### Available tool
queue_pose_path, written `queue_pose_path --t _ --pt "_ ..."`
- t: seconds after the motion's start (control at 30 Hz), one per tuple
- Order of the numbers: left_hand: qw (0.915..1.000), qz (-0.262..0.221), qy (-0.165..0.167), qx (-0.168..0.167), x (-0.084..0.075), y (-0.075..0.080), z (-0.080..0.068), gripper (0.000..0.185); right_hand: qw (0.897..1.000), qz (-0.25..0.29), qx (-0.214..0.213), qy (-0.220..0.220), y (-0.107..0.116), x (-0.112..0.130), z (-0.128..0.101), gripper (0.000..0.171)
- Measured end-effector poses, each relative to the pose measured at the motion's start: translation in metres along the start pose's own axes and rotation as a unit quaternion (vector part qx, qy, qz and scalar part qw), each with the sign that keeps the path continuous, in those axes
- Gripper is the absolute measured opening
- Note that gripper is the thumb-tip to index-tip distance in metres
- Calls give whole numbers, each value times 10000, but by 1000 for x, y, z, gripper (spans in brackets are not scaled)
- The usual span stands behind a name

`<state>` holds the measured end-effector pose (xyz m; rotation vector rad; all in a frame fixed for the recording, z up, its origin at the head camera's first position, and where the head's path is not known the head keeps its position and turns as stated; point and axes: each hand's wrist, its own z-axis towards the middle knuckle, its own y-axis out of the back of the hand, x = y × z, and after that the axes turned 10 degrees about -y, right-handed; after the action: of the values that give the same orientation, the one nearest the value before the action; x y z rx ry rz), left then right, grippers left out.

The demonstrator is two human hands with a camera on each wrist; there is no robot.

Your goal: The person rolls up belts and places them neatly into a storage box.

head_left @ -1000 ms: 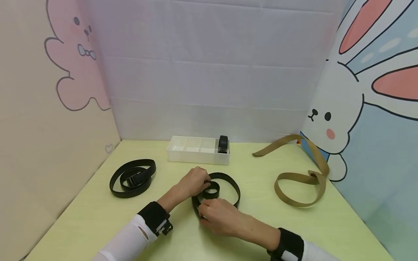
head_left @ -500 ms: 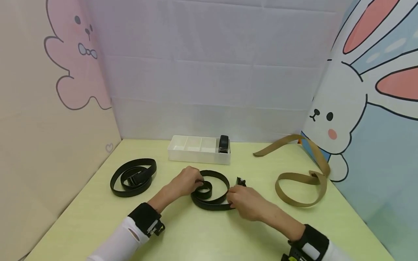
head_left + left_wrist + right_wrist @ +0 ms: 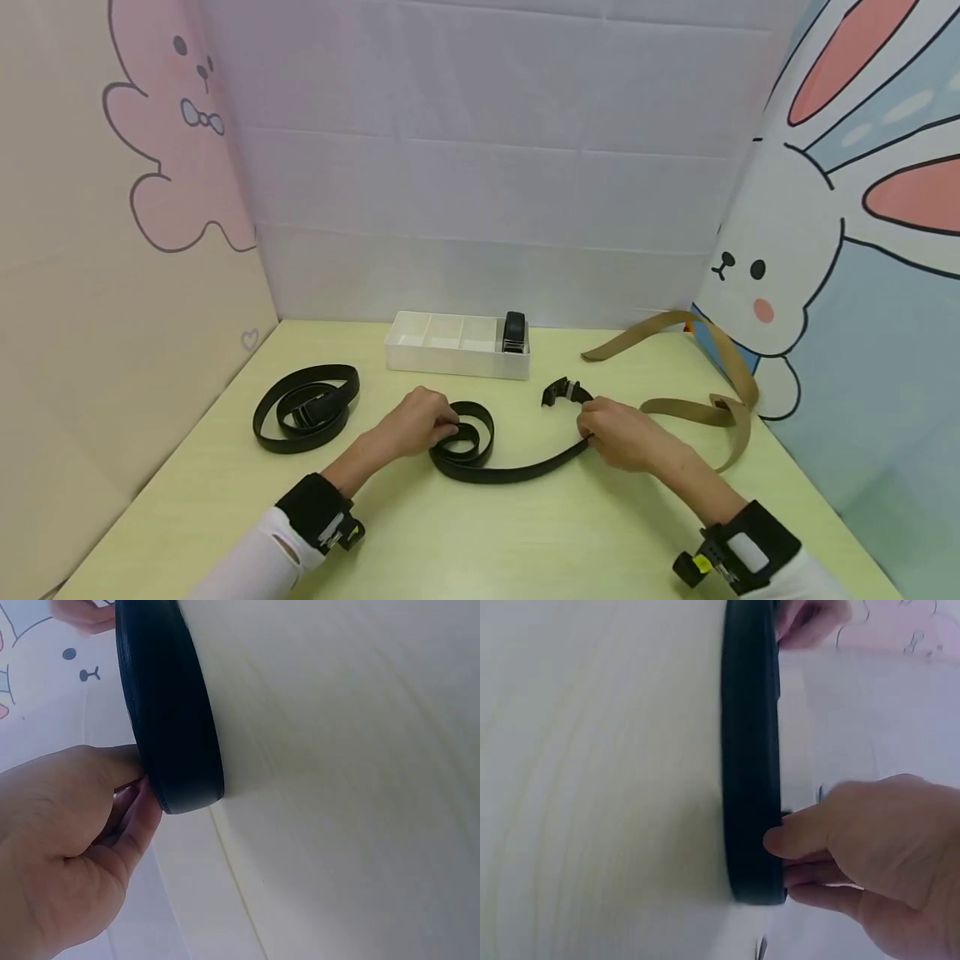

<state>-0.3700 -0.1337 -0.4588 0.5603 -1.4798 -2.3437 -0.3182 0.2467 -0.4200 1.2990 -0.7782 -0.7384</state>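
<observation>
A black belt [image 3: 495,476] stands on edge at the middle of the table, its left end wound into a small spiral. My left hand [image 3: 416,421] pinches the spiral's left side; in the left wrist view its fingertips are hidden behind the belt's band [image 3: 172,712]. With my right hand [image 3: 622,433] I pinch the strap near its buckle end, the thumb [image 3: 780,841] lying on the band's face in the right wrist view. The buckle [image 3: 564,392] sticks out beyond that hand, toward the back. Between the hands the strap runs in a shallow curve.
Another coiled black belt [image 3: 262,412] lies at the left. At the right, a tan strap [image 3: 738,375] loops loosely, partly behind my right hand. A white divided box [image 3: 450,361] stands at the back, with a rolled black belt [image 3: 513,329] in its right compartment.
My right hand has moved right, drawing the belt's buckle end with it. The large loop has opened into a longer strap with a smaller spiral. My left hand has shifted slightly left.
</observation>
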Motion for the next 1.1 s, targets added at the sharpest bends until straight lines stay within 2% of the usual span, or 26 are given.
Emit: queue_pose_path --t 0.1,0.17,0.23,0.4,0.53,0.57,0.67,0.73,0.77,0.8,0.97,1.1 --pt "10000 -24 41 -16 -1 1 -1 6 9997 5 195 134 1 25 4 23" --pt "10000 -45 69 -10 -3 2 -1 5 9992 39 229 319 -1 44 10 19" --pt "9999 -56 89 -3 -3 2 -1 6 9985 97 150 526 -5 65 17 14" --pt "9999 -87 42 -61 -4 -1 0 8 9951 169 -153 958 -21 114 36 16" --pt "9990 -241 -248 -294 -2 -4 -3 10 9937 -102 -246 1084 -32 137 43 17" --pt "9980 -226 -455 -388 8 -12 -5 9 9938 -176 -257 1071 -33 139 43 17" --pt "9956 -127 -754 -533 9 -12 -7 8 9946 -258 -220 983 -34 137 38 16" --pt "9955 -94 -785 -518 9 -12 -7 7 9951 -169 -171 954 -32 131 32 17" --pt "9958 -65 -771 -494 8 -11 -6 7 9952 -116 -150 964 -30 126 28 18" --pt "9971 -92 -625 -423 -2 -3 -5 9 9951 -68 -127 982 -29 121 25 19" --pt "9993 -121 -315 -157 -5 1 -5 9 9939 83 -7 1099 -21 92 5 21" --pt "9992 -144 -355 -65 -3 1 -5 9 9950 120 27 994 -16 67 -9 25"
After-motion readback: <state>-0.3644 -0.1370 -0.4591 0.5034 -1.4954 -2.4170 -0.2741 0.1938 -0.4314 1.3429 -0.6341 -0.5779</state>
